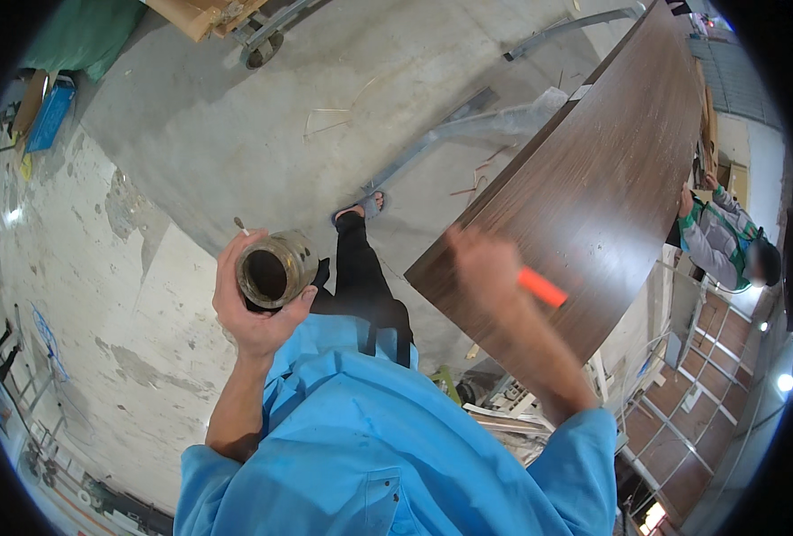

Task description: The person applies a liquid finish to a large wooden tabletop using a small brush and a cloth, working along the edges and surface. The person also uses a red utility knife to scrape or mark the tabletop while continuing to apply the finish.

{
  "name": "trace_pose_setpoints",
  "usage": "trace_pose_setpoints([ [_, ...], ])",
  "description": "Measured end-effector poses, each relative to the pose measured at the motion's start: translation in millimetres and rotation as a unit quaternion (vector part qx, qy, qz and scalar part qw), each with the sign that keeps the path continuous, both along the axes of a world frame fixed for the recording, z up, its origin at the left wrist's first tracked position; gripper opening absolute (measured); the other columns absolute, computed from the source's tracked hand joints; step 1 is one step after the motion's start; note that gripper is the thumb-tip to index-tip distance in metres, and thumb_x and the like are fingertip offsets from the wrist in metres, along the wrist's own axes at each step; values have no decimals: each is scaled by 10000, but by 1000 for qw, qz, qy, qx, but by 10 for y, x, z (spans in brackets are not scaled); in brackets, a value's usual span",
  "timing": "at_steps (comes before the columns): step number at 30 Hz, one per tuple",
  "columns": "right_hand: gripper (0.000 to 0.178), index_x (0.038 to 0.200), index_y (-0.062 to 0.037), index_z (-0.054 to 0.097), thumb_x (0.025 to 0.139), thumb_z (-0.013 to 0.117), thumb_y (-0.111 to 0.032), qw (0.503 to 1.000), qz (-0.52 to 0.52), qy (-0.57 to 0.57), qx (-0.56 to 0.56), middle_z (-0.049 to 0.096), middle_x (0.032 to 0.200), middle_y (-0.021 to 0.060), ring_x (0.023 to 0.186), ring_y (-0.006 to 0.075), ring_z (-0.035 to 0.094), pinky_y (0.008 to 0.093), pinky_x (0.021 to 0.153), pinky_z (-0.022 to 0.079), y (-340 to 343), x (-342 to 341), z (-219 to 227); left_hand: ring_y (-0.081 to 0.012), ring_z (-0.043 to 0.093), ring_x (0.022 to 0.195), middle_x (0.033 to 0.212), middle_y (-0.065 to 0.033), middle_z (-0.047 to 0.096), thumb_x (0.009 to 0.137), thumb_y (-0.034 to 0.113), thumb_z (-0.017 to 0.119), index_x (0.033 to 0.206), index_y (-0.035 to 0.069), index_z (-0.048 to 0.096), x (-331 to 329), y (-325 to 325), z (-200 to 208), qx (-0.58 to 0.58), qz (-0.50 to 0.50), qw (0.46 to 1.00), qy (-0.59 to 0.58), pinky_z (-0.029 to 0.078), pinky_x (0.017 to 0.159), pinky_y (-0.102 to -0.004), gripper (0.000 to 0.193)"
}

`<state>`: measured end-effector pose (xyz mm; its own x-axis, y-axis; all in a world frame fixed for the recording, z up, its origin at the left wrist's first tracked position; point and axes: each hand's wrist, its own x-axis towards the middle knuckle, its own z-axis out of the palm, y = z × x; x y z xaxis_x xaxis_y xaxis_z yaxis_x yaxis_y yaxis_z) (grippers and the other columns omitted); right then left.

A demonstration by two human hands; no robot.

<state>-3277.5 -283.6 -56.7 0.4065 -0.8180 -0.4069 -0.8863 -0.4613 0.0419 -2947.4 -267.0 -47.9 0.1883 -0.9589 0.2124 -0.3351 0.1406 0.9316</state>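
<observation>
Right now your left hand (251,308) is wrapped around a round, grimy metal can (276,268) with its dark open mouth facing up, held over the concrete floor (235,116). Your blurred right hand (484,268) clasps an orange-handled tool (542,288) against the dark brown wood-grain panel (593,179).

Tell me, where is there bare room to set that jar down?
The brown panel is bare beyond the right hand and its orange tool. The concrete floor beyond the jar in the left hand is open. Scrap crowds under the panel.
</observation>
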Motion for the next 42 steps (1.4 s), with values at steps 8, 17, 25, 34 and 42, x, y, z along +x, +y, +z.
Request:
trace_pose_setpoints([
  [8, 286, 1150, -131, 604, 867, 593, -171, 989, 21, -139, -39, 625, 772, 58, 651, 234, 672, 399, 530, 529, 285, 507, 0, -320, 640, 1055, 1182, -195, 624, 624, 224, 876, 1229, -59, 579, 50, -25, 93, -14, 19, 999, -26, 521, 928, -399, 732],
  [17, 214, 1051, -88, 591, 852, 587, -166, 993, 48, 66, 81, 664, 857, 88, 716, 238, 705, 385, 575, 542, 324, 604, 206, -294, 649, 1038, 1171, -186, 624, 619, 202, 873, 1231, -55, 581, -11, -55, 23, -41, 19, 999, 13, 531, 911, -370, 725],
  [25, 214, 1008, -85, 685, 797, 699, -118, 962, -70, -257, 66, 632, 918, 79, 768, 246, 673, 387, 612, 544, 395, 520, 244, -288, 642, 1052, 1176, -188, 624, 615, 201, 876, 1222, -59, 582, 1, -4, -7, -4, 32, 999, 11, 517, 919, -365, 723],
  [34, 221, 975, -79, 691, 755, 696, -102, 971, 36, -235, 36, 652, 1026, 44, 845, 235, 654, 375, 713, 554, -66, -38, 102, -312, 637, 1059, 1193, -196, 612, 629, 197, 854, 1260, -56, 549, -34, -2, -22, 23, 43, 999, 15, 522, 923, -394, 745],
  [42, 309, 1095, -97, 683, 800, 717, -185, 980, 6, -195, -36, 689, 1203, 28, 897, 241, 687, 358, 733, 569, -826, -1013, 32, -279, 601, 1108, 1215, -174, 600, 700, 253, 818, 1288, -56, 525, -376, -439, 19, 45, 9, 999, -15, 494, 959, -379, 726],
])
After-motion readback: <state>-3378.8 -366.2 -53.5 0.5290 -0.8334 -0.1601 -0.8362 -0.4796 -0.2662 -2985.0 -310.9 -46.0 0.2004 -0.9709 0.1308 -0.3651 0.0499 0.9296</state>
